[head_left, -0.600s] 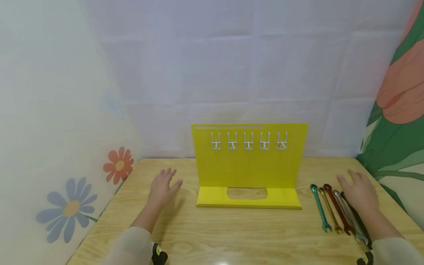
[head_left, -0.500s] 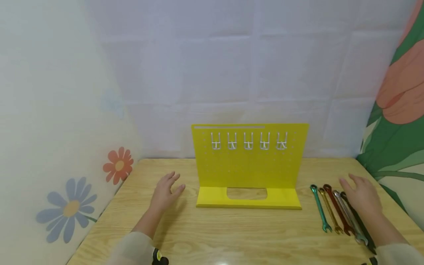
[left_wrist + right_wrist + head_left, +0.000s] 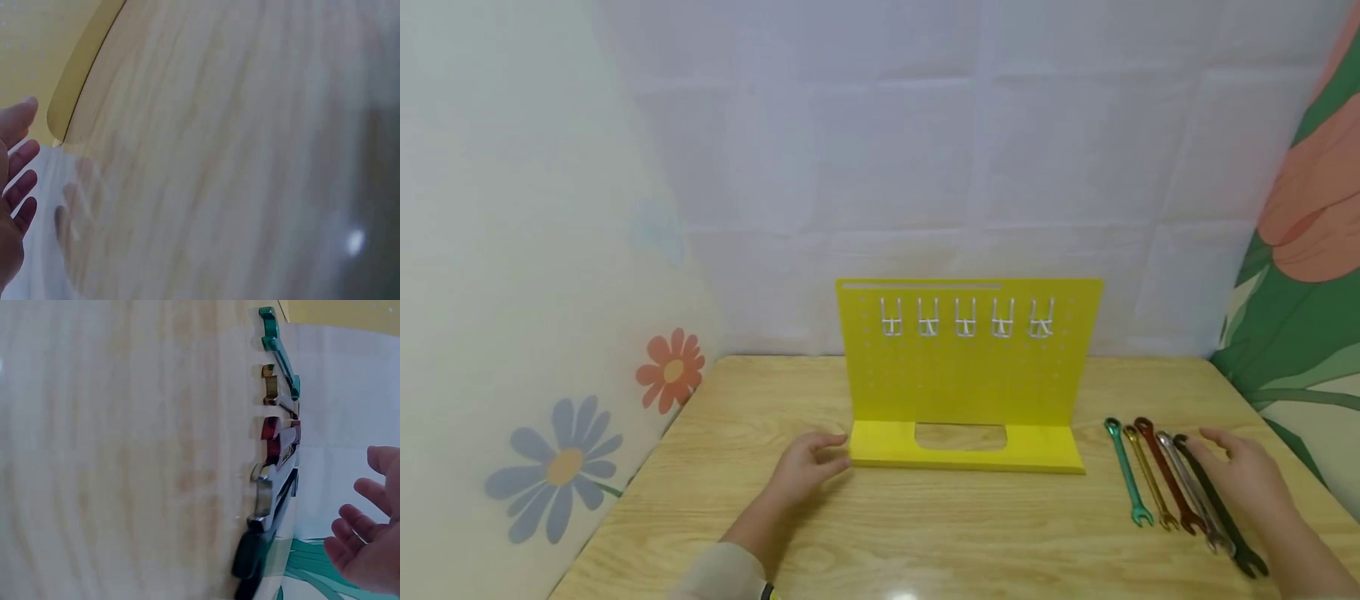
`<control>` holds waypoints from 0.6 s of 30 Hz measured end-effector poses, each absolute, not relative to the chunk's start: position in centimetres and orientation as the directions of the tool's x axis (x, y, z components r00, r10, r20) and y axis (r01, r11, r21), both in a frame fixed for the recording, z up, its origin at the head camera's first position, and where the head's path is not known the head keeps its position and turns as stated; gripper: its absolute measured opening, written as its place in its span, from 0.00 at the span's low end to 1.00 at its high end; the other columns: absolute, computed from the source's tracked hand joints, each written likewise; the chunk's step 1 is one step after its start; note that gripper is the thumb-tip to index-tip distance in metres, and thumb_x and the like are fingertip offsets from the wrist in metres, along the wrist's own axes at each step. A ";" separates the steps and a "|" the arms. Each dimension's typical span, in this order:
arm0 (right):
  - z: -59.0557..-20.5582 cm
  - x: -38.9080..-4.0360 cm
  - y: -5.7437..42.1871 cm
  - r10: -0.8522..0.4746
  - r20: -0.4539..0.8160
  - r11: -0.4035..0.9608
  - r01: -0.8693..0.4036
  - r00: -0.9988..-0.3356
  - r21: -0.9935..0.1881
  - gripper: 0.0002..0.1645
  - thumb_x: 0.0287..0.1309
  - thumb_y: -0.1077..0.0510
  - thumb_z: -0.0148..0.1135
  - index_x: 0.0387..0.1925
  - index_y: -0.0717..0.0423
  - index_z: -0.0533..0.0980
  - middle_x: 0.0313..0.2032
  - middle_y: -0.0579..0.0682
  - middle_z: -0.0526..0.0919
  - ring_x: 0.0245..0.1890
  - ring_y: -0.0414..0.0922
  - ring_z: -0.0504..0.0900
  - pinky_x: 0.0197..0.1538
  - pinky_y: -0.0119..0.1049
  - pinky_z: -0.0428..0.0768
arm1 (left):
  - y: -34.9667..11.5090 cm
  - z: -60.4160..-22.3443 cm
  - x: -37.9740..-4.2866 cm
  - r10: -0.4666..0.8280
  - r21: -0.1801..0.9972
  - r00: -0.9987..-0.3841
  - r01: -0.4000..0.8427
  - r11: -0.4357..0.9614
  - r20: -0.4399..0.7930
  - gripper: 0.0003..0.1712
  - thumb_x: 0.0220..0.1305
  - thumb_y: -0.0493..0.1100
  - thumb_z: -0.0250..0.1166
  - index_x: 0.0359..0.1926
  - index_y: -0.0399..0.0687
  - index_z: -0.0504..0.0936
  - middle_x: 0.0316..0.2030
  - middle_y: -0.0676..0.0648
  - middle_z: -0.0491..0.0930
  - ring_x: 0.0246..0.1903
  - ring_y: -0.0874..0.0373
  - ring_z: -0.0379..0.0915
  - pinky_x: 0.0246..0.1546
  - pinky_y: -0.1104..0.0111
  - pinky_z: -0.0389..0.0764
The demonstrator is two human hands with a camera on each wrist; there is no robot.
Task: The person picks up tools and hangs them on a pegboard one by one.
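Note:
A yellow pegboard stand (image 3: 970,387) stands upright on the wooden table, with a row of several silver hooks (image 3: 966,335) near its top. My left hand (image 3: 805,468) is at the left end of its base, fingers extended; whether they touch it I cannot tell. To the right of the stand, several wrenches lie side by side: green (image 3: 1126,471), gold (image 3: 1151,479), red (image 3: 1167,473), silver (image 3: 1193,492) and black (image 3: 1222,504). Beside the black wrench hovers my right hand (image 3: 1251,483), fingers loosely bent and holding nothing, as the right wrist view (image 3: 375,537) shows too.
The light wooden table (image 3: 970,533) reaches back to a white cloth backdrop (image 3: 962,150). Flower-patterned panels flank it, with a blue flower (image 3: 563,467) on the left and green leaves (image 3: 1307,333) on the right.
My left hand has moved right and nearer to me, up to the stand's base. My right hand has shifted nearer to me and slightly right, uncovering more of the black wrench.

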State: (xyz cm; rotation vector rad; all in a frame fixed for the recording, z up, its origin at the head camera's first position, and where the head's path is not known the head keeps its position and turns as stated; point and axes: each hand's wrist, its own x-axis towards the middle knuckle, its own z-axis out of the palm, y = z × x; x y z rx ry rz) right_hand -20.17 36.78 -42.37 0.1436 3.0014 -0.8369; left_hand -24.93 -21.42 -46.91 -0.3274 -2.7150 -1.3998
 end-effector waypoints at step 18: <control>-44.6 -19.2 38.1 0.184 -0.167 0.808 0.246 -0.969 -0.535 0.48 0.72 0.33 0.35 0.66 0.76 0.57 0.62 0.81 0.60 0.58 0.76 0.63 0.53 0.64 0.71 | -20.3 -47.9 -24.4 0.015 0.775 -0.989 0.126 0.619 0.148 0.05 0.56 0.36 0.72 0.35 0.46 0.89 0.39 0.48 0.86 0.44 0.54 0.79 0.49 0.63 0.77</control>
